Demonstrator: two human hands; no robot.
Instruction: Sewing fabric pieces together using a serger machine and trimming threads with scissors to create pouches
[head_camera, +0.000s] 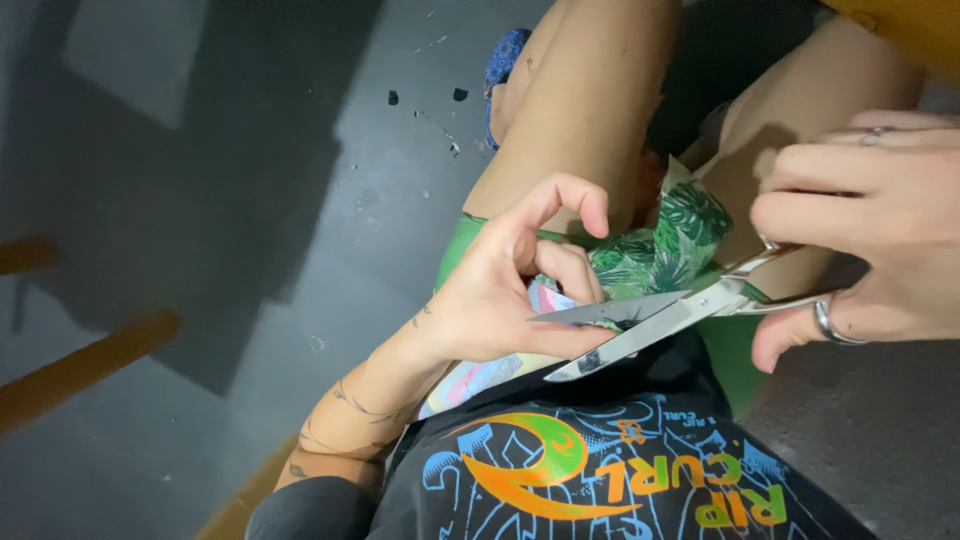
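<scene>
Scissors (660, 322), steel and fairly large, lie across the middle of the view with their blades parted and their points aimed at the person's left. They sit just above the hem of a dark printed T-shirt (600, 470), which fills the near edge of the picture, so the cutting happens close to the body, over the lap.

Right hand (870, 235) is closed on the scissor handles: the fingers curl over the top loop and the thumb, which wears a ring, presses from below. That grip would let the blades be worked while the wrist stays clear of the material.

Left hand (520, 275) pinches the leaf-print fabric (660, 250), thumb under and fingers curled above, right beside the open blades. Held this way the cloth is kept taut and lifted off the lap, so the lower blade can slide beneath it. The index finger arches high, away from the edges. A paler, pastel-patterned layer (480, 380) shows under this hand and wrist, and a green piece (735, 350) lies beneath the scissors.

Beyond the hands, the bare legs (580, 120) are bent and support the bundle of cloth from below. Further still, the dark grey floor (250, 150) carries a few small dark scraps (425, 100) near the knee.
</scene>
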